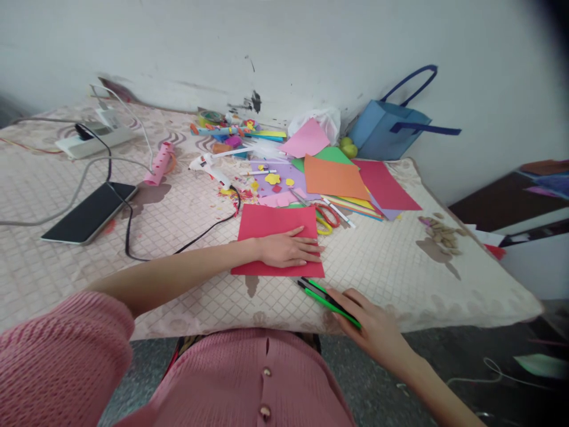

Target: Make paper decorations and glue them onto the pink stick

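Observation:
A sheet of red paper [262, 220] lies on the patterned tablecloth in front of me. My left hand [288, 249] rests flat on it, fingers stretched to the right. In my right hand [371, 323] is a green and black utility knife [328, 301], its tip pointing left toward the sheet's lower right corner. The knife's tip is just below the paper's near edge; whether the two touch I cannot tell. Behind the sheet lie red-handled scissors [329, 214] and yellow-handled scissors [326, 228], partly covered.
A white glue gun [211, 169] trails a black cord across the cloth. Left are a tablet [91, 213], a pink paper roll [160, 166] and a power strip [95, 144]. Coloured sheets [335, 178], a blue bag [386, 127] and a brownish pile [442, 234] lie behind and right.

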{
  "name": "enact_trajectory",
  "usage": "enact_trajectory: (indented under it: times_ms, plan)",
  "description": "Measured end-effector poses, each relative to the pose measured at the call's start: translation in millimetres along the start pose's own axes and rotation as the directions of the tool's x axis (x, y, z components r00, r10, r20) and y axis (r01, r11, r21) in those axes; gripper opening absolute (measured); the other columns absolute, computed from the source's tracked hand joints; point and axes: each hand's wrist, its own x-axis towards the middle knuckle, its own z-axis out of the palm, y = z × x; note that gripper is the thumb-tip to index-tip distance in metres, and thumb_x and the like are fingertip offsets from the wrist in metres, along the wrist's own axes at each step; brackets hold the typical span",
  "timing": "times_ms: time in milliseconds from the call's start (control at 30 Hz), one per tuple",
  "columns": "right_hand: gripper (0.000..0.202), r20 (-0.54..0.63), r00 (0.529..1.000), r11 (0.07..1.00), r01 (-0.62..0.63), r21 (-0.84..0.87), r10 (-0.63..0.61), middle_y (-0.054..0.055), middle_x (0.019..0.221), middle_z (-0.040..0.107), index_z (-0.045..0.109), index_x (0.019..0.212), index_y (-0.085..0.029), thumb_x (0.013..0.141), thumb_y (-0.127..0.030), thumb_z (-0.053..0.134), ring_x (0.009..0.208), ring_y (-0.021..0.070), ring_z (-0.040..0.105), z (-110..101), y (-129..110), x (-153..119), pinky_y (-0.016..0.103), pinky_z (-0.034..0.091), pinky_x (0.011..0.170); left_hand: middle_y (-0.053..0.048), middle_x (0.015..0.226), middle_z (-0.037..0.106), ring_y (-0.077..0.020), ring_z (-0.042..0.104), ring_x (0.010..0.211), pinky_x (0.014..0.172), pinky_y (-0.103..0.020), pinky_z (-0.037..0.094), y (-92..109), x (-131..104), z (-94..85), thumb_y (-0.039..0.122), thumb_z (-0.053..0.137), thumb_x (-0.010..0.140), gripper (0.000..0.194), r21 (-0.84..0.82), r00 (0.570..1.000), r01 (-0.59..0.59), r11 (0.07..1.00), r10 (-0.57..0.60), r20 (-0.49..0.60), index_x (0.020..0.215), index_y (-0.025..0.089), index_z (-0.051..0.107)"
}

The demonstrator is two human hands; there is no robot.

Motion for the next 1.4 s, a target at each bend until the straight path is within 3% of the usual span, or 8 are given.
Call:
enact_trajectory:
  times_ms: [167,300,467,633,767,967,1167,1400]
  plan:
    - [0.041,0.0,1.0,1.0,-0.021,-0.001,0.021,0.01,0.098,0.057,0.041,0.131,-0.021,0.091,-0.027,0.04,0.078,0.0176,0.061,0,-1,0,0.029,0.053,0.064,-0.002,0.144,0.032,-0.0169,0.024,0.135,0.112,-0.043,-0.004,1,2,-0.6,0.029,0.03,0.093,0.043,0.027,1.0,0.006,1.0,-0.007,0.025,0.135,0.026,0.038]
    - [0.041,-0.006,0.999,0.999,-0.032,-0.006,0.032,0.009,0.098,0.058,0.042,0.131,-0.022,0.091,-0.028,0.04,0.078,0.0176,0.061,1,-1,0,0.028,0.053,0.063,-0.004,0.145,0.03,-0.0165,0.019,0.137,0.112,-0.042,-0.001,2,-4,-11.2,0.029,0.028,0.094,0.044,0.026,1.0,0.0,1.0,0.0,0.007,0.137,0.023,0.036]
    - [0.042,-0.003,1.0,1.0,-0.028,-0.009,0.028,0.009,0.099,0.058,0.04,0.132,-0.022,0.09,-0.026,0.041,0.081,0.0185,0.061,1,1,-1,0.029,0.053,0.065,0.001,0.147,0.025,-0.0166,0.011,0.138,0.111,-0.046,0.0,2,-34,-26.3,0.027,0.03,0.093,0.044,0.052,0.997,0.071,0.996,-0.072,0.009,0.137,0.031,0.033]
    - [0.042,-0.014,0.999,0.999,-0.043,-0.015,0.043,0.01,0.099,0.058,0.042,0.131,-0.021,0.09,-0.027,0.041,0.083,0.0195,0.062,-2,-1,0,0.029,0.054,0.064,0.001,0.148,0.021,-0.0188,0.015,0.137,0.111,-0.048,0.0,5,-56,-22.8,0.029,0.034,0.092,0.047,0.055,0.991,0.121,0.991,-0.124,0.055,0.138,0.033,0.028]
    - [0.042,-0.006,0.999,0.999,-0.048,0.009,0.048,0.01,0.099,0.058,0.042,0.131,-0.021,0.09,-0.027,0.041,0.083,0.0191,0.061,-1,0,0,0.03,0.054,0.066,0.0,0.15,0.015,-0.0192,0.01,0.138,0.11,-0.048,-0.002,15,-55,-20.0,0.032,0.036,0.091,0.05,0.09,0.994,0.105,0.99,-0.108,0.034,0.14,0.032,0.024]
    - [0.042,0.009,0.998,0.998,-0.059,-0.009,0.059,0.01,0.102,0.057,0.041,0.132,-0.023,0.091,-0.03,0.04,0.083,0.0197,0.062,1,6,-2,0.032,0.053,0.067,0.001,0.149,0.018,-0.019,0.014,0.138,0.11,-0.047,-0.007,28,-54,-10.7,0.032,0.037,0.091,0.051,0.124,0.992,0.09,0.988,-0.099,0.072,0.14,0.033,0.023]
    - [0.044,0.065,0.996,0.998,-0.052,-0.031,0.054,0.01,0.104,0.057,0.039,0.134,-0.024,0.091,-0.031,0.039,0.083,0.0193,0.062,-6,12,0,0.034,0.053,0.071,-0.001,0.149,0.019,-0.0196,0.013,0.138,0.11,-0.048,-0.008,29,-53,-7.0,0.034,0.035,0.091,0.05,0.134,0.993,0.094,0.987,-0.103,0.063,0.14,0.031,0.024]
    - [0.043,0.07,0.996,0.999,-0.048,-0.02,0.05,0.009,0.105,0.057,0.039,0.133,-0.024,0.091,-0.03,0.039,0.087,0.019,0.062,-11,17,1,0.033,0.054,0.072,-0.001,0.149,0.018,-0.0186,0.012,0.138,0.11,-0.048,-0.006,28,-53,-16.7,0.032,0.028,0.094,0.046,0.035,0.991,0.105,0.994,-0.108,0.083,0.14,0.029,0.024]
